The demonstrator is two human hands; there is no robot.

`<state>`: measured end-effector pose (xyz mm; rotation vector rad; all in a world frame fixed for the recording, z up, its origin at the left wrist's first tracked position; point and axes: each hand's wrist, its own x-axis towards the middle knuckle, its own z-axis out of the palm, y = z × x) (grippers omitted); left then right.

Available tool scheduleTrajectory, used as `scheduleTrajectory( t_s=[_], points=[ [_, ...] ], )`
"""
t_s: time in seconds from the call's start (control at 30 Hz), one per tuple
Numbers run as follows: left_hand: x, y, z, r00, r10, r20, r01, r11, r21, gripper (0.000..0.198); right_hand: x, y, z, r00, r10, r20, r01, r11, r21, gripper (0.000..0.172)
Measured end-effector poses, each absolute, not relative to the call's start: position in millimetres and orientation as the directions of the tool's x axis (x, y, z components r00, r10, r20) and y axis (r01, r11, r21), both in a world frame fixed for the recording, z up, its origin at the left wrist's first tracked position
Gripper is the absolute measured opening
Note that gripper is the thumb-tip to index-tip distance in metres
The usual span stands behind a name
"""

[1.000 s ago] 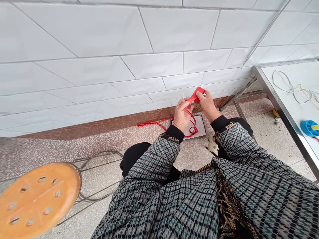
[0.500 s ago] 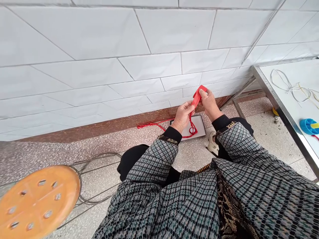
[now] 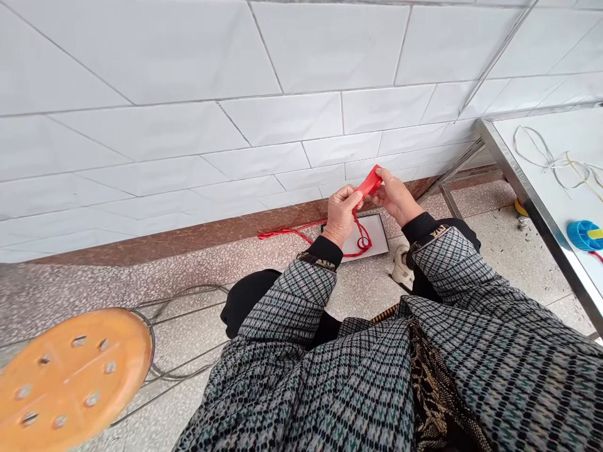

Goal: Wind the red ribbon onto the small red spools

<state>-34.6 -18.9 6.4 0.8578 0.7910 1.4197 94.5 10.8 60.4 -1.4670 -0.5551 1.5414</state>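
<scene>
A shiny red ribbon-like strip is stretched between my hands, low in front of the wall. My left hand pinches its lower left end between thumb and fingers. At the upper right, my right hand grips the other end, thumb on top; some of its fingers are partly behind the strip. From beneath my left hand a thin red cord hangs down. It loops over a white, dark-edged flat panel on the floor and runs out to the left.
An orange round stool with wire legs stands at lower left. To the right, a metal-framed table holds pale wires and a blue spool-like piece. White tiles cover the wall ahead. A shoe shows below my right wrist.
My left hand has shifted slightly left and the red strip has turned to a flatter slant. My right hand has dropped a little, its fingers spread more. The view has tilted slightly.
</scene>
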Motion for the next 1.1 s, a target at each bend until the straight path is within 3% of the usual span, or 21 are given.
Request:
scheduleTrajectory(
  t_s=[0.23,0.47,0.63,0.8,1.0,1.1],
  points=[
    [-32,-24,6,0.041,0.998,-0.054,-0.442,0.067,0.895,0.052,94,9,71,0.073,0.784,-0.617,-0.366,-0.554,-0.747,0.034],
    [-35,-22,-2,0.133,0.988,-0.073,-0.363,0.117,0.924,0.047,100,10,66,-0.038,0.812,-0.582,-0.397,-0.547,-0.737,0.037],
    [-43,-18,1,0.095,0.992,0.087,-0.164,-0.07,0.984,0.041,104,10,65,-0.069,0.805,-0.59,-0.324,-0.577,-0.749,0.046],
    [-48,-20,4,0.038,0.962,0.27,-0.012,-0.27,0.963,0.034,107,10,62,-0.112,0.805,-0.583,-0.318,-0.585,-0.746,0.057],
    [-45,-26,-1,-0.079,0.971,0.224,-0.085,-0.23,0.969,0.032,106,7,63,-0.204,0.772,-0.602,-0.345,-0.632,-0.694,0.056],
    [-49,-27,6,-0.012,0.985,0.17,-0.139,-0.17,0.975,0.035,105,4,71,-0.286,0.743,-0.605,-0.333,-0.669,-0.665,0.056]
  ],
)
